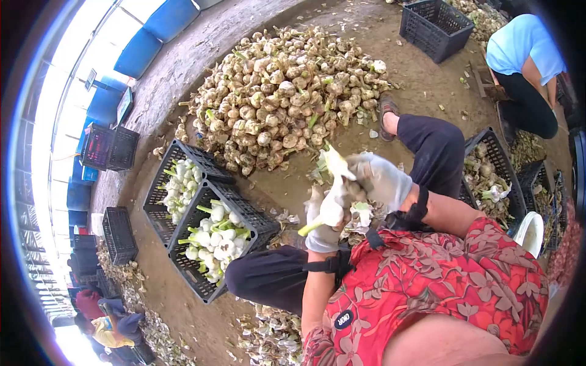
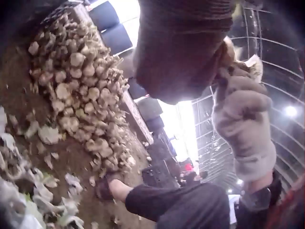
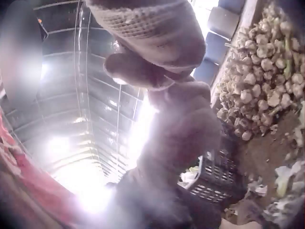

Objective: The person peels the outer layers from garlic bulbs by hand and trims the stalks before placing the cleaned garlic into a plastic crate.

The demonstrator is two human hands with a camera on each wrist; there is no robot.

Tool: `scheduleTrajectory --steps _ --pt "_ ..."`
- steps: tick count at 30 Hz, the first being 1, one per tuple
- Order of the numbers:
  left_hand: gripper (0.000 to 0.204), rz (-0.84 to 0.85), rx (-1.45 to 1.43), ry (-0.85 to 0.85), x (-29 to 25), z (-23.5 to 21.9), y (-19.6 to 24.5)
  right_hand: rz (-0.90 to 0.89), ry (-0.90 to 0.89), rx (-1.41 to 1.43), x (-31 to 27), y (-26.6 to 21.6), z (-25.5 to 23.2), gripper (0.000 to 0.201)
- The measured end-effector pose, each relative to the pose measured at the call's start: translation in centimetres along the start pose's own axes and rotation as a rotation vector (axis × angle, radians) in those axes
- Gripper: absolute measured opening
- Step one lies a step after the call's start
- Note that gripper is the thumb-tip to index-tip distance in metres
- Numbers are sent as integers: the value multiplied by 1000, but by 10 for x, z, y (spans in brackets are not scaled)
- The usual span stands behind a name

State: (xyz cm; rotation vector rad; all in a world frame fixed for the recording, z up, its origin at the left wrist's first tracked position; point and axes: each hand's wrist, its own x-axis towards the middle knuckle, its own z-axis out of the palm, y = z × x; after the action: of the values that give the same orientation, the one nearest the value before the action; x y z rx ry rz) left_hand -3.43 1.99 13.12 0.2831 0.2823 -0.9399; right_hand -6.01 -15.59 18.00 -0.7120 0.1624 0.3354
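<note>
A white garlic bulb (image 1: 331, 211) with a cut green stem lies between my two gloved hands, in front of my lap. My left hand (image 1: 321, 236) holds it from below, the stem poking out past the fingers. My right hand (image 1: 381, 177) is curled at the bulb's upper side and pinches a pale strip of garlic skin (image 1: 336, 163) that stands up from it. In the left wrist view the dark back of my left hand (image 2: 183, 52) hides most of the bulb. In the right wrist view my right hand (image 3: 152, 38) covers it, with blurred left fingers below.
A large heap of unpeeled garlic (image 1: 274, 97) lies ahead. Black crates (image 1: 210, 293) of cleaned white garlic stand to the left. Another crate (image 1: 519, 201) and a white bucket (image 1: 530, 233) are on the right. A crouching person in a blue top (image 1: 525, 46) works beyond; peelings litter the floor.
</note>
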Motion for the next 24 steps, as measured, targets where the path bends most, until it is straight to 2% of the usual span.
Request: scheduleTrajectory --steps 1,2,4,5,8,9,12,13,14,16,18,19,20,21,22,24 --pt "66 85 235 -52 -1 -15 1 -19 45 -65 3 -4 -2 18" --pt "67 132 320 2 -3 -21 1 -37 89 -129 7 -4 -5 16" --pt "69 229 493 112 -6 -21 2 -52 182 -74 11 -1 -12 14" --pt "66 235 506 124 -9 -20 2 -59 229 -46 12 1 -16 13" --pt "63 150 664 -31 -16 -21 6 -99 219 -24 19 5 -16 13" --pt "60 153 717 17 -21 -19 5 -136 188 -81 23 10 -21 15" --pt "52 203 873 -49 -20 -5 -2 -111 188 -143 31 10 -31 18" --pt "44 125 912 -100 -19 -10 1 -168 151 7 42 7 -31 21" --pt "43 115 896 -43 -18 -9 -2 -165 326 -155 46 2 -32 26" --pt "44 105 862 72 -20 4 -9 -143 356 -1210 57 -17 -42 36" --pt "48 131 911 211 -15 -3 -4 -524 281 -1835 37 -9 -39 51" --pt "49 163 949 267 -14 -4 0 -418 225 -1799 26 -9 -26 64" --pt "50 195 982 322 -13 -3 4 -212 86 -1704 8 -21 7 63" --pt "49 234 1036 364 -10 0 7 -332 -45 -1700 4 -7 8 63" --pt "46 222 1023 384 -7 -4 14 -606 -194 -1613 5 6 12 57" --pt "44 401 959 356 3 -2 19 -773 -240 -1637 -2 13 31 40"
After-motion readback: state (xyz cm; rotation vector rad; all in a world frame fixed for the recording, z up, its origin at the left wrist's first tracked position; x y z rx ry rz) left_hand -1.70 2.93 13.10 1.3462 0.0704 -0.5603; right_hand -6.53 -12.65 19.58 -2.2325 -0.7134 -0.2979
